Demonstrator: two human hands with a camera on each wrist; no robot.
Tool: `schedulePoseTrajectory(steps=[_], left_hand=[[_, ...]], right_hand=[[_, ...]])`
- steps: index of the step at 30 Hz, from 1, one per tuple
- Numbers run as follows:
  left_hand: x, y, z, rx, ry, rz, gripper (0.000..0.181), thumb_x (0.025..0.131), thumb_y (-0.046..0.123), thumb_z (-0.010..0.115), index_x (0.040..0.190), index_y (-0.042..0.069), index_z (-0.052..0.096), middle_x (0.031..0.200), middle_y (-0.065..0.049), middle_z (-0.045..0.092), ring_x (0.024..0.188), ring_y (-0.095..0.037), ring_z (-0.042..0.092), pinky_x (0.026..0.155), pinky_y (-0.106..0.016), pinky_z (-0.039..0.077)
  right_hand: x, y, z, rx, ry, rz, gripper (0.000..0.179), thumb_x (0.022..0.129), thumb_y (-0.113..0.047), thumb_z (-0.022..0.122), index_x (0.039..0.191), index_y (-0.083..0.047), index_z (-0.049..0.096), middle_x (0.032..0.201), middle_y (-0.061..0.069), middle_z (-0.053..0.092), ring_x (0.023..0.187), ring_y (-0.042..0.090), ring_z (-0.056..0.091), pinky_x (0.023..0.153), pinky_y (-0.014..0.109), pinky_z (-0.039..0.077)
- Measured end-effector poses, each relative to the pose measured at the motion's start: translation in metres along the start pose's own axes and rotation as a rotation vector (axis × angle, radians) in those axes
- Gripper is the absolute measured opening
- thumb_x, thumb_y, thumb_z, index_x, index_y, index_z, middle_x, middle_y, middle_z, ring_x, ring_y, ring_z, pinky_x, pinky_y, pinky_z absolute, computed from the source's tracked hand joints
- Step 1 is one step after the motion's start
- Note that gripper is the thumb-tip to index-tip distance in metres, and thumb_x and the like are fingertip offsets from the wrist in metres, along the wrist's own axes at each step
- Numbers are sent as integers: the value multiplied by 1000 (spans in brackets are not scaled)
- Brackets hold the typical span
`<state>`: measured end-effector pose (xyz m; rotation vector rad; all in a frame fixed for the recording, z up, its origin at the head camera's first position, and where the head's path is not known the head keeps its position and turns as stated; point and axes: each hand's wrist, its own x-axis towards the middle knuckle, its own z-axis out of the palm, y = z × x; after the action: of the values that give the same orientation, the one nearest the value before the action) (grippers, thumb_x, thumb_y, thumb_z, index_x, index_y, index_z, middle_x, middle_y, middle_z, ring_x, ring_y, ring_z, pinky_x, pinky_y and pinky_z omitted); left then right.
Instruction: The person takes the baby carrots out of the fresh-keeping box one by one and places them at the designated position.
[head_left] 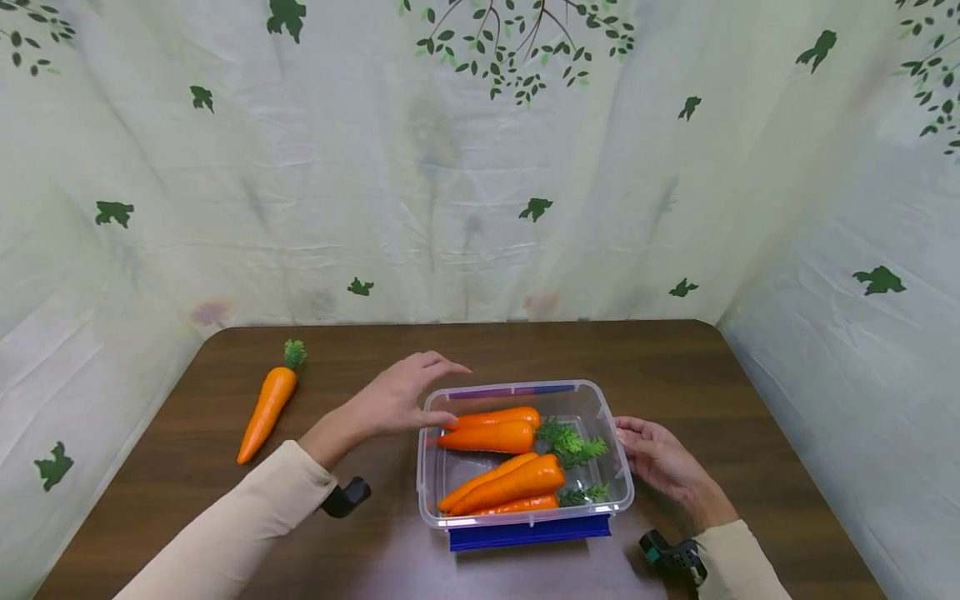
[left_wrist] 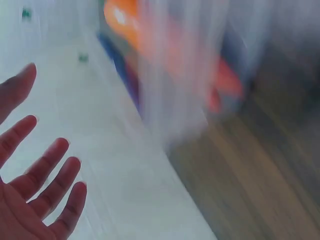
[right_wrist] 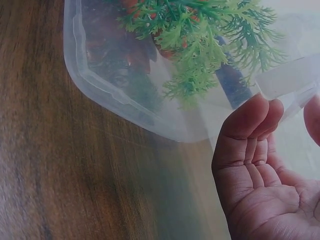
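A clear plastic container [head_left: 429, 475] with blue side latches stands on the table, holding several orange carrots [head_left: 517, 485] with green tops. My left hand [head_left: 408, 396] is over its left rim, thumb and fingers spread with nothing between them. In the left wrist view, the fingers of that hand [left_wrist: 47, 185] are apart and extended beside the blurred container. At the container's right side, my right hand [head_left: 663, 462] pinches the rim between thumb and curled fingers. The right wrist view shows its fingertips [right_wrist: 250, 112] against the clear plastic edge, near the leafy carrot tops [right_wrist: 200, 55].
A single carrot [head_left: 267, 412] with a short green top lies on the brown wooden table [head_left: 360, 342], left of my left arm. A pale leaf-print curtain [head_left: 450, 208] hangs behind the table and along both sides. Each wrist wears a dark camera band [head_left: 347, 497].
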<state>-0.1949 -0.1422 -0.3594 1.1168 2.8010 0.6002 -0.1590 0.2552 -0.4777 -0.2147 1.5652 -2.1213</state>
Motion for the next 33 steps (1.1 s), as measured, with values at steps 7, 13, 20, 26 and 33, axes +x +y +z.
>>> schedulePoseTrajectory(steps=[7, 13, 20, 26, 33], left_hand=[[32, 40, 26, -194, -209, 75, 55, 84, 34, 73, 133, 17, 55, 128, -6, 54, 114, -25, 51, 99, -42, 43], [50, 58, 47, -262, -295, 85, 55, 83, 30, 76, 133, 18, 55, 129, -4, 57, 118, -20, 50, 102, -36, 41], [60, 68, 62, -311, -392, 70, 55, 81, 21, 78, 132, 20, 56, 120, -7, 58, 100, -18, 54, 86, -22, 45], [61, 71, 73, -289, -460, 62, 49, 81, 16, 78, 126, 22, 60, 111, 2, 57, 98, -10, 51, 88, -21, 43], [61, 72, 77, -260, -492, 52, 56, 81, 10, 77, 130, 24, 55, 113, 0, 58, 98, -10, 51, 92, -24, 43]], right_hand=[[0, 1, 0, 32, -21, -9, 22, 101, -3, 45, 121, -5, 53, 106, 1, 66, 94, 14, 63, 85, 30, 53], [2, 1, 0, 62, -30, -23, 20, 101, -1, 45, 117, -7, 54, 103, 1, 66, 93, 13, 64, 83, 30, 54], [2, 1, 1, 37, -18, -27, 20, 100, -2, 46, 119, -4, 53, 104, 1, 66, 93, 12, 63, 83, 30, 54], [1, 1, 0, 6, -9, -23, 22, 100, -3, 46, 121, -4, 53, 105, 1, 66, 93, 13, 63, 85, 31, 53], [1, 2, -1, 3, -15, -27, 22, 100, -3, 46, 121, -3, 53, 107, 2, 66, 93, 13, 64, 86, 31, 53]])
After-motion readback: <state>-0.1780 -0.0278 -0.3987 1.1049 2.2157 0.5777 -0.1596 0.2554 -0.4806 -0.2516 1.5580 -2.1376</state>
